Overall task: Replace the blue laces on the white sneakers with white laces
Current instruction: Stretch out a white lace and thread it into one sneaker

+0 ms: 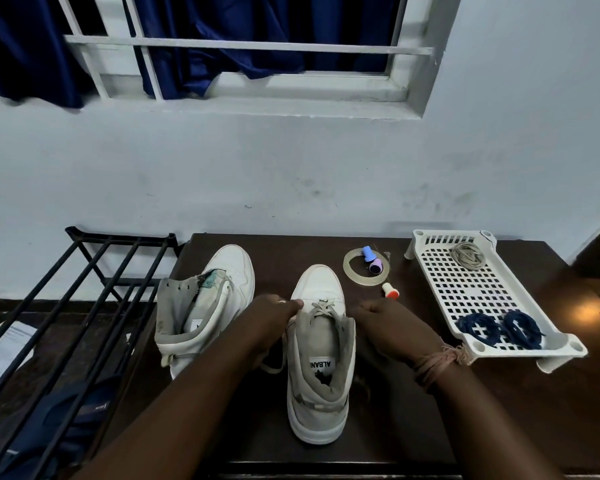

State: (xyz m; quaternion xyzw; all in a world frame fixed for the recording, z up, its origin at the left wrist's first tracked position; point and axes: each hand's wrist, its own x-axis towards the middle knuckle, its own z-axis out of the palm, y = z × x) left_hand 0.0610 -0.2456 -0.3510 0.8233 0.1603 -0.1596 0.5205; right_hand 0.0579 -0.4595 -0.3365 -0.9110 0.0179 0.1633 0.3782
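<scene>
**White lace going into the right-hand sneaker**

White lace (321, 308) already crosses the lowest eyelets of the sneaker (321, 362) standing mid-table, toe toward the wall, so the job looks to be in its threading stage. The second sneaker (205, 306) beside it on the left is bare, tongue pulled open. Both blue laces (499, 329) lie coiled at the near end of the tray (440, 271) by the table's right edge; a spare pale lace (468, 254) sits at its far end.

The left hand (274, 318) pinches one lace end at the sneaker's left side. The right hand (390, 323) is curled just right of the collar; whether it holds the other end I cannot tell. Next comes pulling both ends even, then feeding each through the next eyelet.
</scene>
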